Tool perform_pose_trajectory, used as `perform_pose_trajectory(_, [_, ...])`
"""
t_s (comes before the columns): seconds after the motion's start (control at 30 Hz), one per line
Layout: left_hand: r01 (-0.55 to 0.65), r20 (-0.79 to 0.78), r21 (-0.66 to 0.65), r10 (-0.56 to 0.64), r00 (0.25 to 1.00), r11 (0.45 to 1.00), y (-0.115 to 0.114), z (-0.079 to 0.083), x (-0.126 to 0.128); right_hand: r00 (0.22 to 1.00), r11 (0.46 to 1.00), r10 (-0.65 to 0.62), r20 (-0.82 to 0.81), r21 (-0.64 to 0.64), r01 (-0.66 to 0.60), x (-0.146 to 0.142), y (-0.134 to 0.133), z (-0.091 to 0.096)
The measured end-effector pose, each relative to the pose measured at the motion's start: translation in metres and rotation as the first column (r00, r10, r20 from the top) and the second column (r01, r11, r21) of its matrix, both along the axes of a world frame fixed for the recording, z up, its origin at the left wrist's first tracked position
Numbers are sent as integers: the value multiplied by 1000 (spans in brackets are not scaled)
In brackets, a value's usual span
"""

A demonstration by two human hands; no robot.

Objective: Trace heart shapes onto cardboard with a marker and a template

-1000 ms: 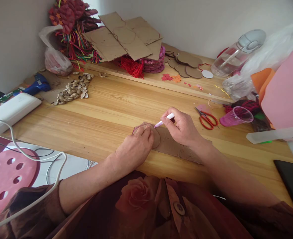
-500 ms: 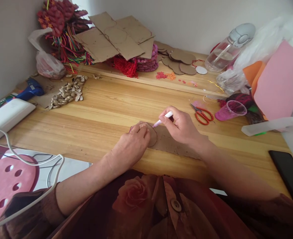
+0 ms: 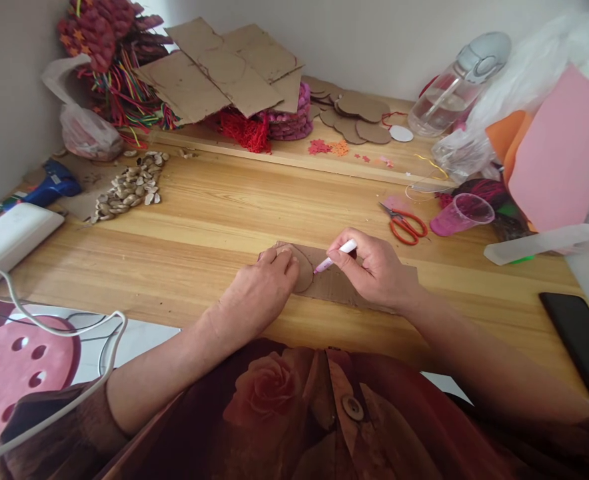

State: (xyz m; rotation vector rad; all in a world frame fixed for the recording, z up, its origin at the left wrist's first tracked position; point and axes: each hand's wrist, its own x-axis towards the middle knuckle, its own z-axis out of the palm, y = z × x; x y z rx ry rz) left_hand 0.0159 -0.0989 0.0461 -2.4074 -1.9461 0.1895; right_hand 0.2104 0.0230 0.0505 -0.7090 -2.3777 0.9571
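Note:
My left hand [image 3: 262, 288] lies with its fingers curled down on a round cardboard disc [image 3: 304, 271], pinning it flat. The disc rests on a strip of brown cardboard [image 3: 344, 283] near the front of the wooden table [image 3: 214, 220]. My right hand [image 3: 374, 270] pinches a white pen with a pink tip [image 3: 335, 256]. The pen's tip touches the strip at the disc's right edge.
Red-handled scissors [image 3: 407, 225] and a tipped pink cup [image 3: 462, 215] lie right of my hands. Cut cardboard discs [image 3: 357, 117], cardboard sheets [image 3: 224, 63], a water bottle [image 3: 454, 83], a heap of seeds [image 3: 127, 187], a white box [image 3: 9, 237] and a black phone [image 3: 582, 343] ring the table.
My right hand has slid the pen from the disc's top down its right side. The left hand stays on the disc. The camera has tipped a little lower.

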Motion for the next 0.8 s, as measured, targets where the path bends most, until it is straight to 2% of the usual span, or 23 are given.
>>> perform_pose_trajectory(0.1, [5,20,-21,-5,1000,1000,3,2,-3,1000,1000,4,0,-28,-4,1,-1,0])
perform_pose_trajectory(0.37, [37,67,-24,-35,997,999,6,2,-10,996,997,-59,-62,52,62,-1,-9,-5])
perform_pose_trajectory(0.57, [-23,134,4,22,991,1000,4,-3,-10,999,1000,-14,-51,-28,13,11,-22,-6])
perform_pose_trajectory(0.8, [-15,134,1,15,991,1000,4,-4,-9,997,996,-43,-69,-83,37,2,-6,-12])
